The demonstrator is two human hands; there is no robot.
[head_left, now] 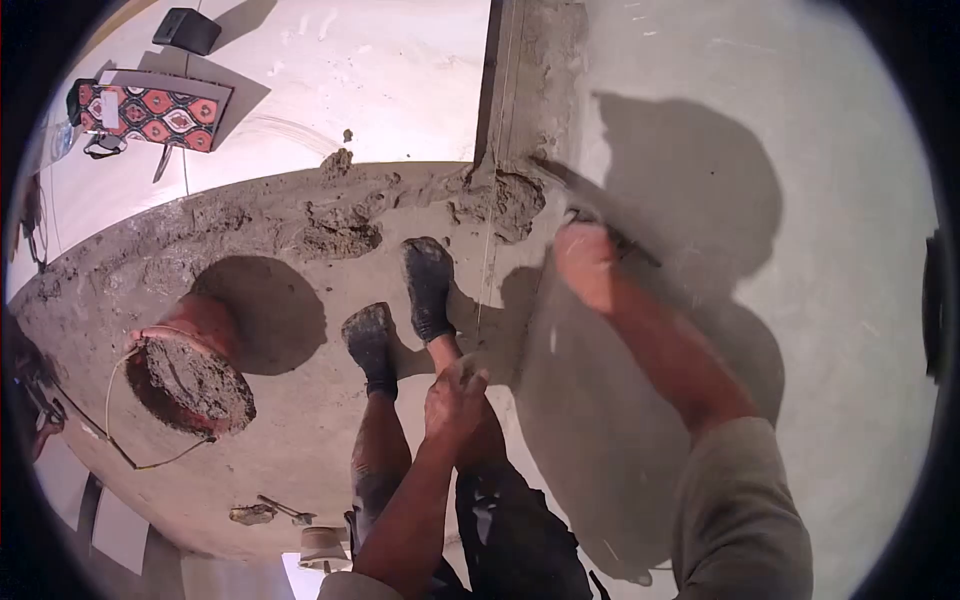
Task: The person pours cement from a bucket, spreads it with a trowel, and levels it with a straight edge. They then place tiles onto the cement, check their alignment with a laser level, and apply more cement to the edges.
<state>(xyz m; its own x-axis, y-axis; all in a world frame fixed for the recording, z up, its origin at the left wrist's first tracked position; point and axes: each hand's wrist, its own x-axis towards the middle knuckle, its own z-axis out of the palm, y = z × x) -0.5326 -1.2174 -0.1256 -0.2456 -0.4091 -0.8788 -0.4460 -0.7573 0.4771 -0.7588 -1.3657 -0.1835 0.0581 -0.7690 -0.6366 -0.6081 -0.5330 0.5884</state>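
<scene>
My right hand is wrapped round the handle of a flat trowel, its long blade slanting against the grey wall. Wet mortar lies in clumps near the blade's upper left end, at the foot of the wall. My left hand is closed in front of my lower leg; what it holds, if anything, is hidden. To the left a red bucket of grey mortar stands tilted, its wire handle hanging down.
A patterned red and black box and a black block lie on the pale tiles at the upper left. A small trowel and a pale bucket are at the bottom. More mortar lies beyond my feet.
</scene>
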